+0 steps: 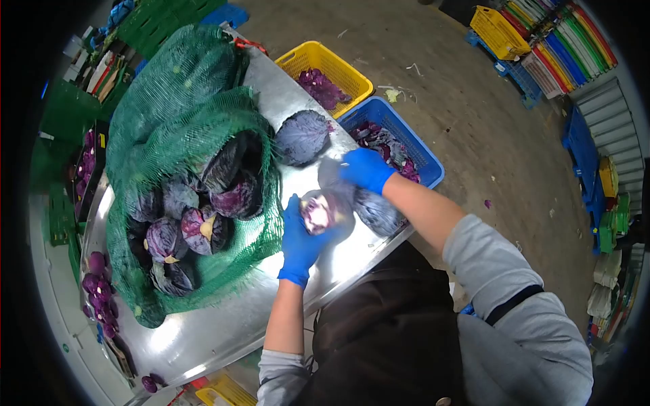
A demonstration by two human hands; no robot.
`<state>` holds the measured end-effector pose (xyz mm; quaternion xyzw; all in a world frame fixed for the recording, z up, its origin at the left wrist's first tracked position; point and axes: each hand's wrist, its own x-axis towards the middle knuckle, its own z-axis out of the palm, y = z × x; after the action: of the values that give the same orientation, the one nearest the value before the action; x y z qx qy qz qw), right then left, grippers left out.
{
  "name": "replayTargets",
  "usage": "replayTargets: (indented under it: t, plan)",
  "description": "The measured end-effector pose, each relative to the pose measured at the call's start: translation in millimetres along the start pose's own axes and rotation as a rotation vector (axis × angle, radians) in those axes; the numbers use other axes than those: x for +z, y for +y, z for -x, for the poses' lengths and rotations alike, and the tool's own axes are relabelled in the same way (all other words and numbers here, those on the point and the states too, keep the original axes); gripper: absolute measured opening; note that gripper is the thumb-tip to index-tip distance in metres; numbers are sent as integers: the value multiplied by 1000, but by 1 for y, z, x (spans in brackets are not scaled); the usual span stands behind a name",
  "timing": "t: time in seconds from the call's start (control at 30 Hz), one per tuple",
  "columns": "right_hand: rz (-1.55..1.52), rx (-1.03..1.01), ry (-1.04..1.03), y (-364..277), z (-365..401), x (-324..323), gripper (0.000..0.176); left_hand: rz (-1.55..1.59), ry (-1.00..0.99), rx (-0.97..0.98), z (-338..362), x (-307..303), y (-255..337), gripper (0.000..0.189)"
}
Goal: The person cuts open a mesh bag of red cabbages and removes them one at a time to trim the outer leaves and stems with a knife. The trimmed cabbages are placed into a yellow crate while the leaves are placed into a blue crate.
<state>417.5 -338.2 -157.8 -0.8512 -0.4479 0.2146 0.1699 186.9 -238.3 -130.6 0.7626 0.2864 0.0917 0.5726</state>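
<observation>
A red cabbage (326, 215), its pale cut stem end facing up, is gripped from the side by my left hand (301, 237) in a blue glove. My right hand (369, 170), gloved too, has its fingers closed on a greyish-purple outer leaf (333, 177) at the cabbage's far side; this area is blurred by motion. A dark leafy cabbage piece (378, 211) lies just below my right wrist. Farther up the metal table (261, 68) rests a loose cabbage leaf (302, 137).
An open green mesh sack (183, 101) spills several red cabbages (164, 240) on the left. Beyond the table edge stand a yellow crate (315, 51) and a blue crate (430, 152), both holding purple leaves. Small purple cabbages (98, 287) line the far left edge.
</observation>
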Motion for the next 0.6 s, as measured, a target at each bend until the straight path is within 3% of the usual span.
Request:
replayTargets:
  t: [0.03,0.1,0.13,0.17,0.2,0.23,0.3,0.33,0.37,0.43,0.53,0.6]
  plan:
    - [2,-4,18,9,5,-8,35,-168,-57,75,6,-6,9,112]
    - [59,178,94,21,13,-19,29,47,-170,131,8,-11,13,115]
    - [-165,127,70,23,15,-17,33,30,-196,137,7,-15,12,116]
    - [-104,9,97,-6,32,-30,40,7,-229,143,2,-20,13,117]
    - [-36,-118,132,-38,46,-44,48,-229,-248,222,-1,-24,32,119]
    - [-208,-172,62,-45,50,-33,57,-229,-240,226,1,-19,24,119]
    - [-638,-434,198,-41,61,23,53,112,30,247,10,-6,0,120]
    - [-641,-435,203,-47,64,14,53,209,-11,64,18,2,40,120]
    - [-508,-347,106,-59,71,-6,51,196,86,175,11,19,1,120]
    - [-378,-249,15,-65,75,-14,49,-145,261,104,7,32,9,128]
    - [-433,-310,-91,-50,56,3,49,-369,264,129,12,36,30,126]
    - [-737,-305,-198,-37,24,3,46,-377,255,108,1,32,27,119]
